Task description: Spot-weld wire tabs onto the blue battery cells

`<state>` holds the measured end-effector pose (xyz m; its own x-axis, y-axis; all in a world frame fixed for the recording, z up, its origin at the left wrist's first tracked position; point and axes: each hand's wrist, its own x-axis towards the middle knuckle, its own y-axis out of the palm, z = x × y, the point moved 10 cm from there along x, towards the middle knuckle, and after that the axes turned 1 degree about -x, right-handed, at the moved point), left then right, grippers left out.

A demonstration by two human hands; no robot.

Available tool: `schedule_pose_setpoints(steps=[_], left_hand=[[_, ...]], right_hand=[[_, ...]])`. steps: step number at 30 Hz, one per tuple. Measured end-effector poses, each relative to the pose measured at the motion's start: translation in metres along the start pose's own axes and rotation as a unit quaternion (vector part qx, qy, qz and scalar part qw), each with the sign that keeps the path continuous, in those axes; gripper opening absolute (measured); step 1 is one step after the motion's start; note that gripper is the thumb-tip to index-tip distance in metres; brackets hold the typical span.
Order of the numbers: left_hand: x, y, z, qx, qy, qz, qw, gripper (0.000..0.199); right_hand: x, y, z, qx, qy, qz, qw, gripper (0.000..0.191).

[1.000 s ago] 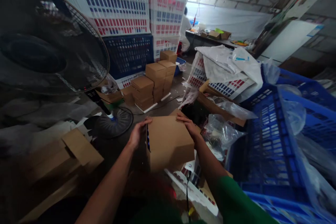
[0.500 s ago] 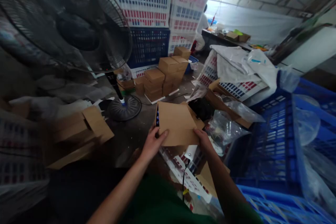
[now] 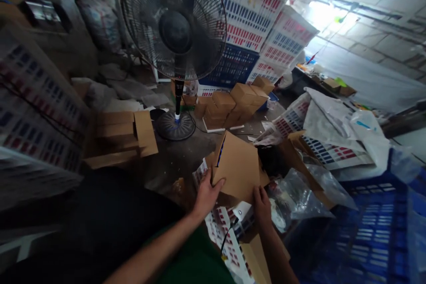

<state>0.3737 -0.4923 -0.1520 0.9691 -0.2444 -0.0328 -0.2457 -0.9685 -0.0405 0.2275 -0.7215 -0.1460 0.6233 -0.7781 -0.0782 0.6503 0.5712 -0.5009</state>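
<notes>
A brown cardboard box is held low in the middle of the view, its lid almost closed. Along its left edge a narrow gap shows something blue and dark inside. My left hand grips the near left corner, thumb on top and fingers at the side. At the near right corner, my right hand is closed on the box, its fingers along the side. Beneath the box are a white object with a black cord and a white crate with red and blue slots.
A standing fan rises ahead on the left. Small brown boxes are stacked on the floor by tall crates. An open carton lies left. Clear plastic bags and a blue crate are at the right.
The view has turned left, so the fan and stacked boxes appear further right. The held box looks more tilted, with both hands still on it.
</notes>
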Motion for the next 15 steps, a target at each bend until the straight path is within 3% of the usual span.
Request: schedule_pose_setpoints(steps=[6,12,15], left_hand=[[-0.006,0.0,0.003,0.009,-0.019,0.007,1.0,0.06],[-0.004,-0.004,0.005,0.057,0.004,-0.006,0.998,0.059],[0.001,-0.008,0.011,0.063,0.017,0.003,0.998,0.055]], right_hand=[[-0.005,0.002,-0.006,0.001,0.025,-0.003,1.0,0.069],[-0.004,0.0,-0.021,-0.001,0.039,-0.018,0.999,0.07],[-0.006,0.009,-0.028,0.014,0.024,0.018,0.999,0.074]])
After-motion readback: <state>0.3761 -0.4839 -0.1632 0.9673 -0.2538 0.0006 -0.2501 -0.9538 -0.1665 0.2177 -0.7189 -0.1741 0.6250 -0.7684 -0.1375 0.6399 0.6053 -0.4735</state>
